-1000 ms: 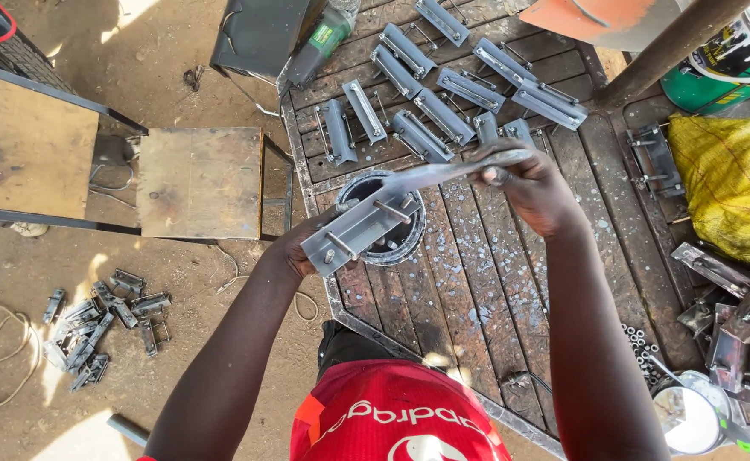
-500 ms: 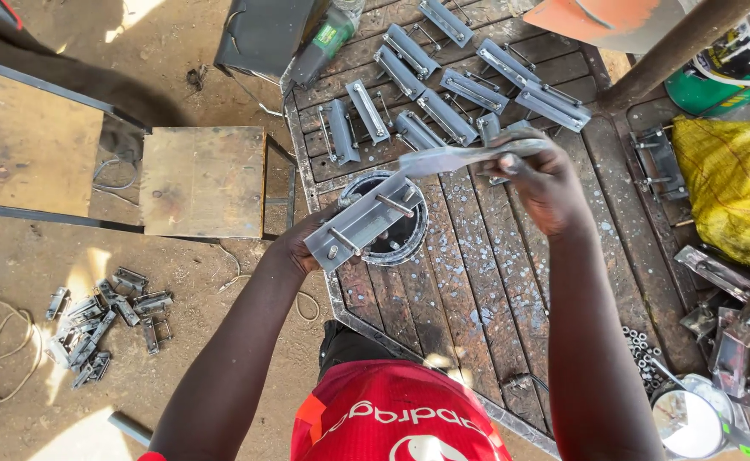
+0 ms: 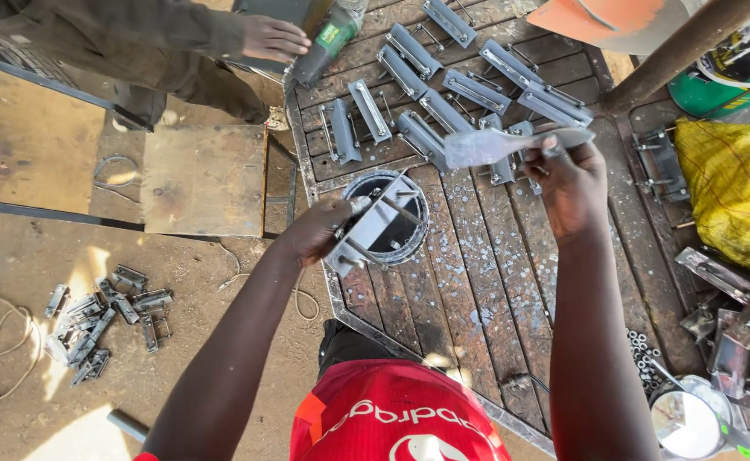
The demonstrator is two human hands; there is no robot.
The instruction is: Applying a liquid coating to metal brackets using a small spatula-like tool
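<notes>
Shirt (image 3: 392,418), red, is seen nearest the camera, both bare arms reaching forward from it.

Left hand (image 3: 315,230): fingers are clenched around a grey metal channel bracket (image 3: 375,226), held tilted just above a round black opening (image 3: 392,224) in the worktable (image 3: 477,282).

Right hand (image 3: 571,183): fingers are pinched on a flat grey metal strip (image 3: 503,145), which extends leftward from the fingertips, apart from the bracket in the left hand.

Worktable: rusty slatted metal top, spattered with pale paint, is found under both hands.

Nuts (image 3: 644,350), a small heap, are noted to the right of the right forearm, near a round tin (image 3: 686,423).

Grey brackets (image 3: 443,77), in loose rows, are laid beyond the fingertips of both hands on the far part of the table.

Yellow sack (image 3: 738,183) is located right of the right hand, past the table edge.

Loose brackets (image 3: 102,316) are scattered on the dirt ground, well left of the left arm.

Wooden board (image 3: 204,179) lies beyond them.

Another person's hand (image 3: 272,38), at the far left corner of the table, rests beside a green-labelled tool (image 3: 328,38); its grip cannot be told.
</notes>
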